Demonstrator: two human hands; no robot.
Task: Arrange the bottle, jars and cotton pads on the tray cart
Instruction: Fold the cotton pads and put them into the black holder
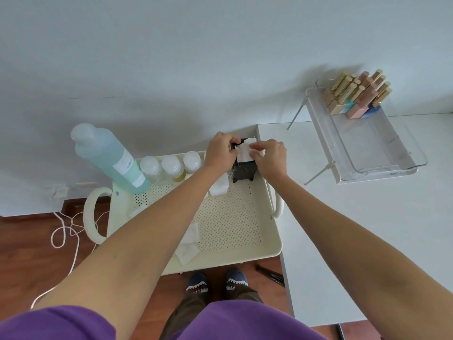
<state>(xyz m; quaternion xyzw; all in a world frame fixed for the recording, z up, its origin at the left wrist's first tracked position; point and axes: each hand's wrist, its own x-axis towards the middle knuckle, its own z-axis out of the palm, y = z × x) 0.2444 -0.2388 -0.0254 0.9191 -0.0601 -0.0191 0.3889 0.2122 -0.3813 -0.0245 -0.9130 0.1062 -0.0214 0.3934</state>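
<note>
Head view: both hands, left hand and right hand, pinch a stack of white cotton pads with closed fingers over a black holder at the tray cart's far right corner; the blue bottle and three jars stand along its back edge.

A plain pale wall fills the upper part of the view, evenly lit, with soft shadows. Below the wall lies a dark reddish wooden floor, where a white cable loops. Right of the floor stands a white table, its far edge against the wall.
</note>
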